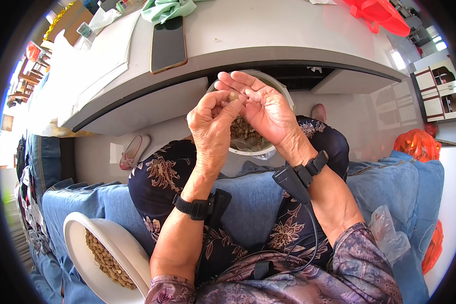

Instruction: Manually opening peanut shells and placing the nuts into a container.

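Observation:
My left hand (214, 121) pinches a small tan piece (233, 97), possibly a nut or shell, between thumb and fingertips. Touching it at the fingertips is my right hand (269, 108), palm up, its fingers stretched out and slightly cupped. Both hands are above a round white bucket (288, 99) between my knees. Broken brown husks (245, 133) lie inside it around a clear plastic liner (250, 146); my hands hide part of the contents. To my left, a white basin (116, 231) tilts on the seat, holding many brown, unshelled nuts (108, 260).
The table (250, 32) beyond the bucket bears a smartphone (169, 45), papers (110, 49), a green cloth (169, 9) and a red bag (382, 15). Blue denim covers the seat (383, 182). A clear plastic bag (388, 233) lies at my right. A cable hangs from my right wristband (315, 163).

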Available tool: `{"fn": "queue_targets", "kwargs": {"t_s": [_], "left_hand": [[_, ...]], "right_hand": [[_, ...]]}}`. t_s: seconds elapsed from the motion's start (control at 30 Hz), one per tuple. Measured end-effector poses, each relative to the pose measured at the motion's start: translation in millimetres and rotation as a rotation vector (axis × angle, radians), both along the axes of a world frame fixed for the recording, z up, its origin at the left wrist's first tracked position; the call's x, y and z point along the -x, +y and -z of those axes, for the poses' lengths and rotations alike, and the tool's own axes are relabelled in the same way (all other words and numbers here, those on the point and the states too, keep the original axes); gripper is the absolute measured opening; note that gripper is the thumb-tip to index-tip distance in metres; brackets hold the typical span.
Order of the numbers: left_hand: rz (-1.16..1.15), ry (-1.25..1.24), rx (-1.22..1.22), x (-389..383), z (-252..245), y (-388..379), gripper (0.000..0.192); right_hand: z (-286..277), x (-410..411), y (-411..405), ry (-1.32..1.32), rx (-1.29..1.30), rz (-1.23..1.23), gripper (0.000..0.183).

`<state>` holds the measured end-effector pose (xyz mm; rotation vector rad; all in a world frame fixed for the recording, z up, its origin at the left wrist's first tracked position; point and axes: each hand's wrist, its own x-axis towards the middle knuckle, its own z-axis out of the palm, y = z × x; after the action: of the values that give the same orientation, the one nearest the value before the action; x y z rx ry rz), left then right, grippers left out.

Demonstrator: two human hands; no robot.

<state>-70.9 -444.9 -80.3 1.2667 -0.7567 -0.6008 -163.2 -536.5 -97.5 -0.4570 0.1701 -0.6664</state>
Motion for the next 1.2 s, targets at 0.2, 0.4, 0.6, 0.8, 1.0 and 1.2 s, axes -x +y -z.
{"fn": "queue_targets", "kwargs": {"t_s": [0.2,0.4,0.6,0.8,1.0,1.2], "left_hand": [[0.012,0.155,0.001,-3.5,0.2,1.5,0.007],[0.09,0.514,0.004,-11.8,4.8,1.4,0.012],[0.154,0.664,0.026,-19.0,8.2,-0.3,0.013],[0.21,0.765,0.061,-21.1,10.3,-1.4,0.01],[0.222,0.798,0.062,-22.8,13.9,-0.9,0.01],[0.201,0.791,0.056,-22.1,13.7,-0.3,0.008]], "right_hand": [[-0.6,3.0,-3.0,-0.084,-0.056,-0.041,0.043],[-0.6,5.0,-4.3,-0.057,-0.125,-0.042,0.037],[1.9,8.9,-5.7,0.387,0.173,0.087,0.02],[-16.5,9.1,5.5,0.589,0.369,0.05,0.017],[-22.0,8.4,8.8,0.617,0.497,0.053,0.018],[-21.8,5.3,11.4,0.613,0.527,0.1,0.017]]}}
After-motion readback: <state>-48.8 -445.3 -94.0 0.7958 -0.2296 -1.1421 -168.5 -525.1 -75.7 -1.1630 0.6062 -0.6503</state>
